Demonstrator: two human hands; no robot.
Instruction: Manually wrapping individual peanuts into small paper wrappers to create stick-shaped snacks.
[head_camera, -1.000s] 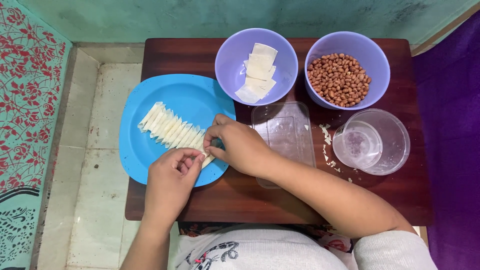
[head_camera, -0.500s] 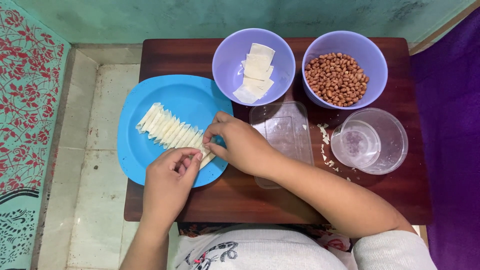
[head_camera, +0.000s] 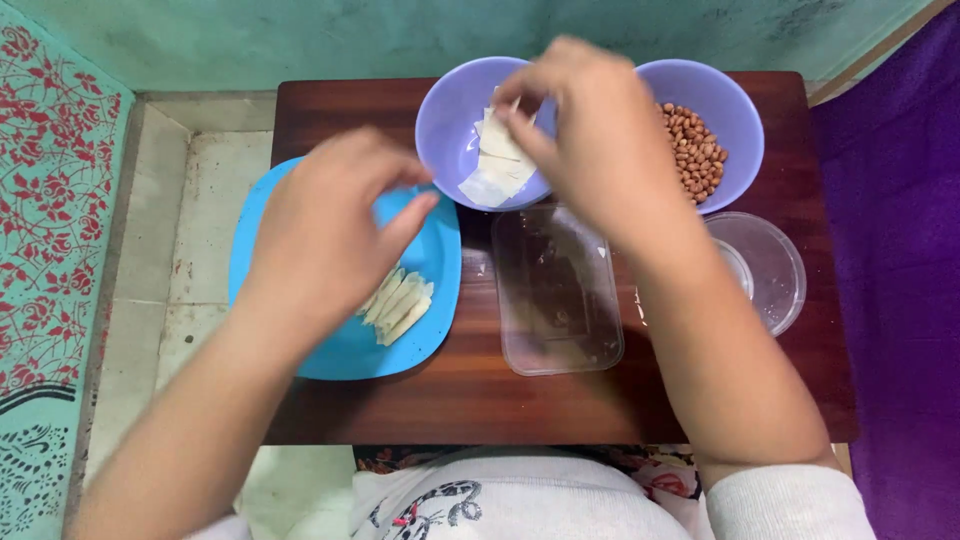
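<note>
**Both hands leave the plate for the wrapper bowl**

The small brown table (head_camera: 400, 410) fills mid-frame. On the blue plate (head_camera: 440, 300), centre left, the rolls (head_camera: 400, 303) lie side by side, long axes slanting toward the upper right. Half a second ago both hands worked there; now the left hand (head_camera: 325, 225) hovers above it, fingers loose, holding nothing. The right hand (head_camera: 590, 120) has jumped to the purple bowl (head_camera: 445, 125), top centre, pinching 1 pale wrapper (head_camera: 497, 135), so another roll looks likely.

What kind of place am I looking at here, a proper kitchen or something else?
Probably a home, not a fitted kitchen: food is prepared at a small dark wooden table standing on a worn tiled floor against a painted green wall. On it are plastic bowls of peanuts and pastry sheets.
</note>
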